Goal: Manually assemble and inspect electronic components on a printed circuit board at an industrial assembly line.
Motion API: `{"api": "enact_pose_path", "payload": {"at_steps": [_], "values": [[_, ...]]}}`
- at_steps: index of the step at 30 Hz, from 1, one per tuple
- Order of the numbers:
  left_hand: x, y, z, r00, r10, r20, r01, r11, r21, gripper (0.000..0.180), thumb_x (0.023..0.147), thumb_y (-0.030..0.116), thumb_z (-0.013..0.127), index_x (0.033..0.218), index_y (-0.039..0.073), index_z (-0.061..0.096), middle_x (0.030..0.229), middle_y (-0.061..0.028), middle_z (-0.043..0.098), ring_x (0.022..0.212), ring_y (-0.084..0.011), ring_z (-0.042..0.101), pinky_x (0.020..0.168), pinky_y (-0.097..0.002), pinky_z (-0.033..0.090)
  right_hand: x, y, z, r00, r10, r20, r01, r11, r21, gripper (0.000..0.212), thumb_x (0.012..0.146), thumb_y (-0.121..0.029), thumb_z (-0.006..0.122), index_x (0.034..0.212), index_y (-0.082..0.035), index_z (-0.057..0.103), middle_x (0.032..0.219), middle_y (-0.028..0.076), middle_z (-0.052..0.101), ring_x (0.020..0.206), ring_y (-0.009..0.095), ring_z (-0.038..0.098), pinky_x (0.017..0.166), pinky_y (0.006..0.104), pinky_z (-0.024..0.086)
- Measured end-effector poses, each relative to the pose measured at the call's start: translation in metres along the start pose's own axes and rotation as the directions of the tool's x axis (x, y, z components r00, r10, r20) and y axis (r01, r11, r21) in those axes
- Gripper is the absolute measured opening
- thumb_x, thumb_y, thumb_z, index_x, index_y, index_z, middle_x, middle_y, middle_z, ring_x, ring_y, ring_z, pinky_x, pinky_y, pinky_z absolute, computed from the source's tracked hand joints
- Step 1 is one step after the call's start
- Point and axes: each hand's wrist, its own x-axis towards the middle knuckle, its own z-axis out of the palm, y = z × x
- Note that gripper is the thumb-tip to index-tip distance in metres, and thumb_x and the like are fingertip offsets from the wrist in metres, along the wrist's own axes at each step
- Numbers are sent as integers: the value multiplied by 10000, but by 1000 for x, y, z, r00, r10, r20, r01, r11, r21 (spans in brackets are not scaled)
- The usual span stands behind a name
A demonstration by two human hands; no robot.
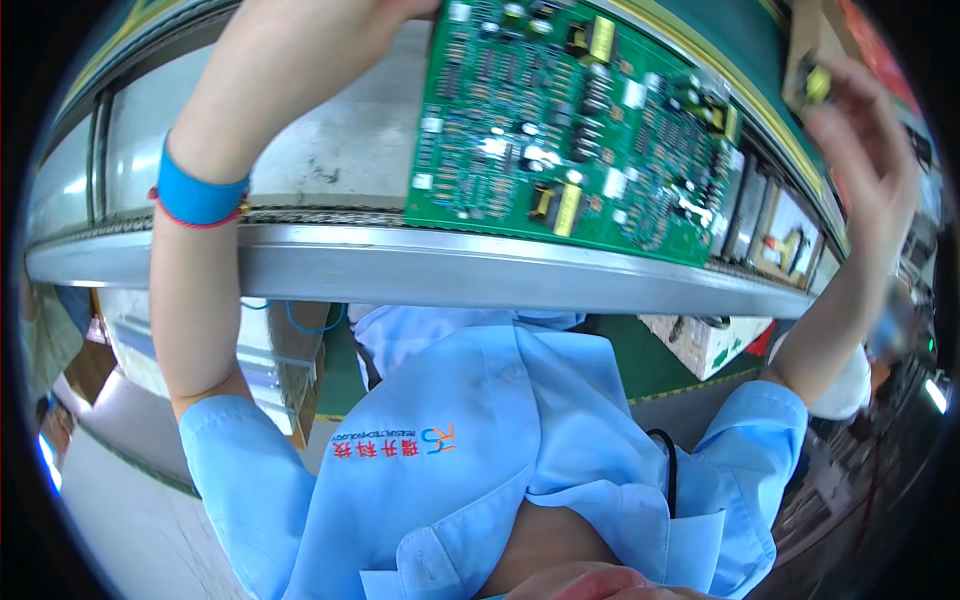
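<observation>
Small component: yellow and black, up at right, clear of the board, near an open cardboard box.
Right hand: raised, fingers bent, small component pinched between thumb and fingertips.
Right forearm: slants up and outward from the elbow, past the board's right end.
Green circuit board: lies flat across the conveyor, densely populated; similar yellow-and-black parts mounted.
Left hand: at the board's upper left corner, cut by the upper edge; finger state and contact, cannot tell.
Left forearm: nearly vertical, wrist leaning right; blue wristband.
Conveyor's near rail: silver, between board and torso.
</observation>
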Motion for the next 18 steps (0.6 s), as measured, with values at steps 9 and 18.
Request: {"api": "enact_pose_path", "payload": {"at_steps": [9, 18], "values": [[6, 10, -6, 828, -551, 103, 153, 399, 904, 86, 849, 124, 665, 863, 44, 694, 804, -83, 647, 780, -241, 596, 892, -375, 406, -115, -32, 44, 979, 120, 168, -74, 964, -255, 353, 747, -50, 734, 1079, -58, 617, 899, 112, 614, 731, 279, 620, 639, 364, 516], [-1, 0, -17, 871, -462, 168, 96, 495, 863, 142, 897, 159, 640, 937, 32, 689, 848, -79, 668, 749, -226, 578, 856, -359, 442, -132, -26, 57, 982, 114, 149, -46, 916, -398, 340, 760, -96, 728, 1079, -65, 612, 910, 110, 609, 746, 320, 631, 622, 401, 515]]}}
